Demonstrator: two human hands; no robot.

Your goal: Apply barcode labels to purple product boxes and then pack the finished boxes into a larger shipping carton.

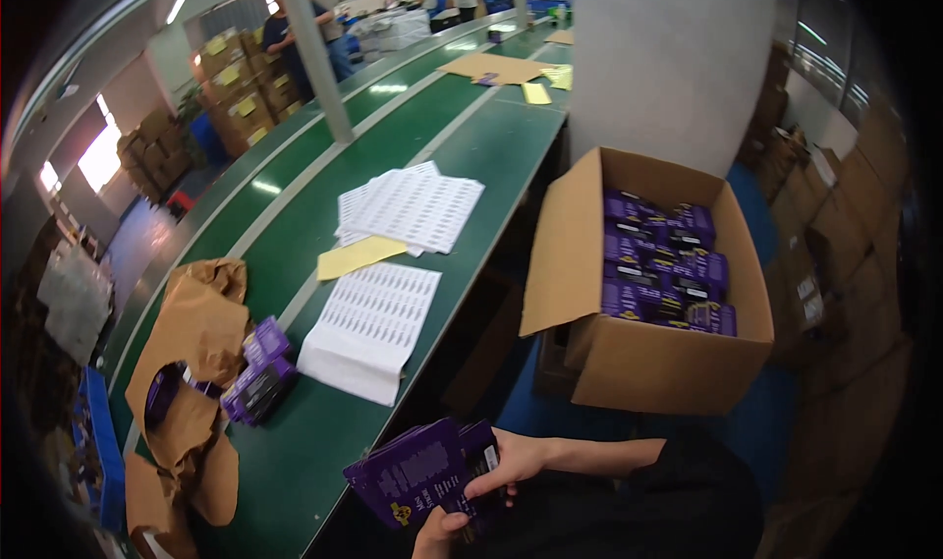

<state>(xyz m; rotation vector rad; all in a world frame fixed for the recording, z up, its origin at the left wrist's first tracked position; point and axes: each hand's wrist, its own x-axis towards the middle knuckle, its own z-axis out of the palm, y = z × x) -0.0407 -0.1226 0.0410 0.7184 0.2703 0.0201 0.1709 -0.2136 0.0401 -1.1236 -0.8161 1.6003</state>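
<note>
A bunch of flat purple packs (408, 475) is in my two hands at the table's near edge. My left hand (439, 533) grips them from below, its thumb on the front pack. On their right side my right hand (513, 459) is closed round the packs, thumb across the front; its other fingers are mostly hidden. More purple packs (260, 387) lie on the green table beside crumpled brown paper (201, 338). To my right, an open cardboard box (673, 372) holds several rows of similar purple packs (658, 259).
White sheets of printed labels (373, 313) lie on the green table (295, 461), with another pile of sheets (417, 205) and a yellow strip (361, 257) behind. A grey pillar (668, 68) rises beyond the box. Stacked cartons and several people stand farther off.
</note>
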